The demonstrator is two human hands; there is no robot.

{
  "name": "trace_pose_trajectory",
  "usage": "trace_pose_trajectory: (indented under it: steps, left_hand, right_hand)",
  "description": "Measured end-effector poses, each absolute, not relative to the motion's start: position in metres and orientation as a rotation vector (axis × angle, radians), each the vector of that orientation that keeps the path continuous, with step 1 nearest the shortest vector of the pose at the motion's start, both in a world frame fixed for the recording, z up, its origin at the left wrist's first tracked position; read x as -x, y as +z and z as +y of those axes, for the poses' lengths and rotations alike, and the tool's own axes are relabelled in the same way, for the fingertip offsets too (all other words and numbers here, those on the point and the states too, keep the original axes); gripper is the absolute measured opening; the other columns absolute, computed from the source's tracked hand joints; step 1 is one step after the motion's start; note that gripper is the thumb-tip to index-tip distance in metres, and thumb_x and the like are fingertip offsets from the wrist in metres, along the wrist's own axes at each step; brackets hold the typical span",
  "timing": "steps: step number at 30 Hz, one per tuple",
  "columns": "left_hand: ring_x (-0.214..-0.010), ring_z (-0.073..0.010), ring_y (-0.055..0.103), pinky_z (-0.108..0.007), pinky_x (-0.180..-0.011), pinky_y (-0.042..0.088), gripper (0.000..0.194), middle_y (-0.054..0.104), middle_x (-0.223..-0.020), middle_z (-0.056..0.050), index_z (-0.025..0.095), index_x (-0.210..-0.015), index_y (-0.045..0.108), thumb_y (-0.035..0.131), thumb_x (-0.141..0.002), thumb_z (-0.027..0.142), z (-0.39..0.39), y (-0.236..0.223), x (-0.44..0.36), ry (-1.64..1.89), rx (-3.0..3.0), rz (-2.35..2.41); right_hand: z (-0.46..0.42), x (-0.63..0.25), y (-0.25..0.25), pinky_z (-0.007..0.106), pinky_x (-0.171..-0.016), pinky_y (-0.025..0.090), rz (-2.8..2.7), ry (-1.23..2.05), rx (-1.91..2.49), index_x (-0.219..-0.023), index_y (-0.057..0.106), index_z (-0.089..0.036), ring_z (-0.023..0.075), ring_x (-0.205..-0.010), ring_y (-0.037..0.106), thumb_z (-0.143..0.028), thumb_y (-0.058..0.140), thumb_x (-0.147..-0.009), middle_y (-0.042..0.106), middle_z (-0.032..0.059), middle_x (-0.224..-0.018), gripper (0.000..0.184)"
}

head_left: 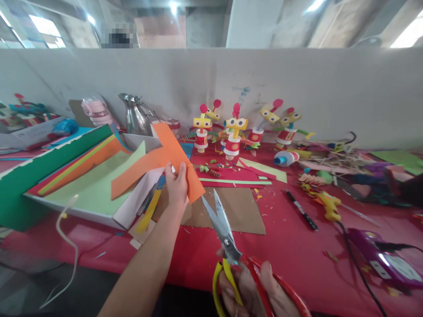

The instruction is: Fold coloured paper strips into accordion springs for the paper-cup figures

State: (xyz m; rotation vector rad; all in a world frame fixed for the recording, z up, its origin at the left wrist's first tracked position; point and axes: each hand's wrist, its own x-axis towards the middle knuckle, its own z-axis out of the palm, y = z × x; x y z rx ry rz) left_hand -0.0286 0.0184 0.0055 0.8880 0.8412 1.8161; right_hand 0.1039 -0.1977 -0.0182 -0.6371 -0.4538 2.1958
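Orange paper (pixel 181 164) is pinched in my left hand (pixel 177 185), which is closed on it above the table. The piece has one straight strip and another arm bending left over the box. My right hand (pixel 246 286) grips scissors (pixel 226 240) by their yellow and red handles. The blades are parted and point up toward the paper's lower corner, a small gap away from it. Below the blades lies a brown cardboard sheet (pixel 231 211) on the red table.
A white box (pixel 125 215) of coloured paper stands left. Several paper-cup figures (pixel 232 145) line the back, near a metal jug (pixel 135 116). To the right lie a black marker (pixel 301 210), a yellow glue gun (pixel 327 204) with a cord, and a purple device (pixel 386 259).
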Motion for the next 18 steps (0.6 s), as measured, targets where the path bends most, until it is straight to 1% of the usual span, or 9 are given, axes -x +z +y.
trace_pose_trajectory:
  steps: [4, 8, 10, 12, 15, 18]
  left_hand:
    - [-0.072, -0.0103, 0.059, -0.022, -0.065, 0.049, 0.027, 0.061, -0.090, -0.001, 0.021, -0.092, 0.051, 0.067, -0.074, 0.035, 0.0188, 0.0047, 0.0289, 1.807, -0.873, 0.847]
    - [-0.074, -0.0108, 0.059, -0.023, -0.068, 0.049, 0.026, 0.061, -0.092, -0.002, 0.021, -0.091, 0.052, 0.067, -0.074, 0.034, 0.0188, 0.0032, 0.0297, 1.814, -0.890, 0.833]
    - [-0.075, -0.0110, 0.059, -0.023, -0.069, 0.049, 0.026, 0.061, -0.092, -0.002, 0.021, -0.092, 0.052, 0.067, -0.075, 0.033, 0.0189, 0.0027, 0.0299, 1.814, -0.893, 0.825]
    - [-0.074, -0.0110, 0.059, -0.023, -0.069, 0.049, 0.026, 0.061, -0.091, -0.002, 0.021, -0.093, 0.052, 0.066, -0.075, 0.032, 0.0192, 0.0025, 0.0298, 1.810, -0.883, 0.824]
    - [-0.075, -0.0113, 0.060, -0.023, -0.069, 0.049, 0.024, 0.062, -0.091, -0.002, 0.021, -0.092, 0.052, 0.066, -0.075, 0.030, 0.0202, 0.0023, 0.0296, 1.816, -0.859, 0.823]
    - [-0.078, -0.0118, 0.060, -0.024, -0.071, 0.049, 0.022, 0.062, -0.091, -0.002, 0.020, -0.090, 0.053, 0.066, -0.075, 0.030, 0.0214, 0.0015, 0.0295, 1.832, -0.849, 0.817]
  right_hand:
    - [-0.1975, -0.1045, -0.0177, 0.019, -0.043, 0.014, -0.514, 2.188, 0.627, -0.077, 0.049, -0.016, 0.0043, -0.048, 0.026, -0.084, 0.042, -0.066, 0.042, -0.0007, -0.066, 0.069]
    - [-0.1960, -0.1063, -0.0210, 0.019, -0.043, 0.014, -0.573, 2.226, 0.569, -0.079, 0.050, -0.015, 0.0050, -0.047, 0.025, -0.086, 0.035, -0.067, 0.036, -0.0032, -0.057, 0.073]
    - [-0.1960, -0.1067, -0.0232, 0.019, -0.043, 0.014, -0.576, 2.226, 0.563, -0.080, 0.050, -0.015, 0.0048, -0.046, 0.025, -0.086, 0.032, -0.068, 0.035, -0.0035, -0.056, 0.074]
    - [-0.1963, -0.1068, -0.0243, 0.019, -0.044, 0.014, -0.565, 2.216, 0.576, -0.079, 0.049, -0.016, 0.0044, -0.047, 0.026, -0.085, 0.033, -0.068, 0.037, -0.0027, -0.060, 0.072]
    - [-0.1969, -0.1067, -0.0233, 0.019, -0.044, 0.014, -0.522, 2.178, 0.608, -0.082, 0.049, -0.017, 0.0043, -0.048, 0.027, -0.083, 0.039, -0.068, 0.042, -0.0015, -0.067, 0.068]
    - [-0.1970, -0.1059, -0.0195, 0.019, -0.043, 0.014, -0.504, 2.177, 0.597, -0.082, 0.049, -0.018, 0.0048, -0.049, 0.026, -0.082, 0.042, -0.069, 0.044, -0.0009, -0.068, 0.066]
